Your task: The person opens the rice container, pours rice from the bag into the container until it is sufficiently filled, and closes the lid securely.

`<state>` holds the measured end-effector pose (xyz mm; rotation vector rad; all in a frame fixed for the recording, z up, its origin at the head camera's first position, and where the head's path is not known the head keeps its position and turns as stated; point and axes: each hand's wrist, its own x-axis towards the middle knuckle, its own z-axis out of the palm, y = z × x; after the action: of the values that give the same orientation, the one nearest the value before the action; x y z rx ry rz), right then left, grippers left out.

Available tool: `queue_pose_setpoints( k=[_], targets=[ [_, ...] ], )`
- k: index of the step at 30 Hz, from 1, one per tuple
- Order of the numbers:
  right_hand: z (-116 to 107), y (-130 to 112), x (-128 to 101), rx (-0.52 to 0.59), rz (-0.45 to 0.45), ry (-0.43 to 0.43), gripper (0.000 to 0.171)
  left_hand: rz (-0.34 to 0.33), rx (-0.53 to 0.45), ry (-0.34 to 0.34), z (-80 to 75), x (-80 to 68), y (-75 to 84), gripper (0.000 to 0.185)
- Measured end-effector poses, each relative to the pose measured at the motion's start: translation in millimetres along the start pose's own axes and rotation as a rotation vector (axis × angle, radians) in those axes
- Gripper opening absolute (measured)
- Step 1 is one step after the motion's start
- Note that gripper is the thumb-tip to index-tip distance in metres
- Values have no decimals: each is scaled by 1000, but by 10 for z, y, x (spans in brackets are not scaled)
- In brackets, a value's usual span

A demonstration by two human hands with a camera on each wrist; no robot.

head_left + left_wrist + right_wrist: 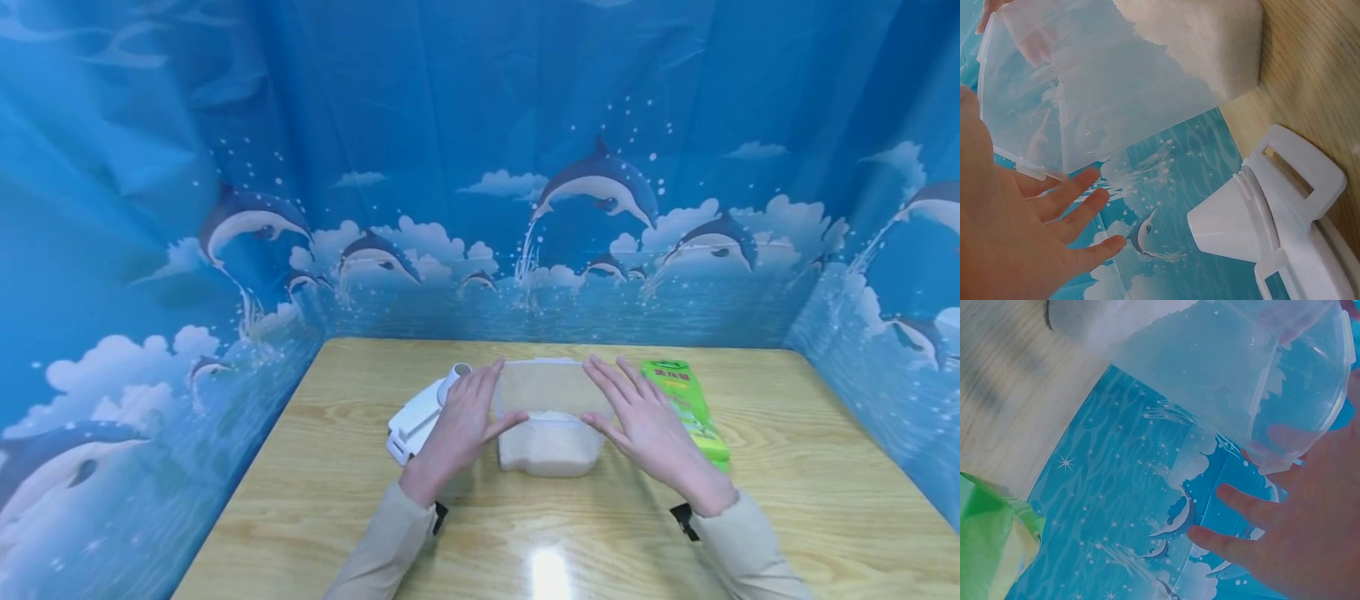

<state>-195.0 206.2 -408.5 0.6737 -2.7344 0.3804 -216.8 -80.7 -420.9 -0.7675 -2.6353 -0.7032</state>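
Note:
A clear plastic storage container [551, 450] stands on the table between the two hands, its lower part filled with white grain that looks like rice. My left hand [467, 417] is at its upper left side, fingers straight and spread, thumb reaching toward the front. On the opposite side my right hand [651, 423] mirrors it with extended fingers. In the left wrist view, the left fingers [1079, 215] are spread by the container's rim. The right wrist view has the right hand [1300, 540] close against the rim, fingers uncurled.
Left of the container lies a white plastic lid [420, 417] with a tapered spout [1229, 219] and a slotted handle. A green printed bag [686, 404] rests on the table to the right. Blue dolphin-print sheeting [480, 167] encloses the wooden table [300, 517] at the back and sides.

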Motion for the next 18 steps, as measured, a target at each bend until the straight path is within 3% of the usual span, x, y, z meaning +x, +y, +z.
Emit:
queue_pose_setpoints(
  k=[5, 9, 13, 16, 18],
  targets=[
    [2, -2, -7, 7, 3, -2, 71, 60, -23, 69, -37, 17, -66, 99],
    [-3, 1, -13, 15, 6, -9, 71, 67, -30, 135, -122, 41, -152, 72],
    [2, 5, -1, 24, 3, -17, 70, 33, 4, 238, -239, 44, -291, 41],
    [2, 5, 2, 28, 1, -21, 70, -11, 33, 299, -302, 32, -432, 40],
    [-2, 4, -6, 30, 2, -23, 70, -48, 54, 296, -329, 10, -524, 43]
  ],
)
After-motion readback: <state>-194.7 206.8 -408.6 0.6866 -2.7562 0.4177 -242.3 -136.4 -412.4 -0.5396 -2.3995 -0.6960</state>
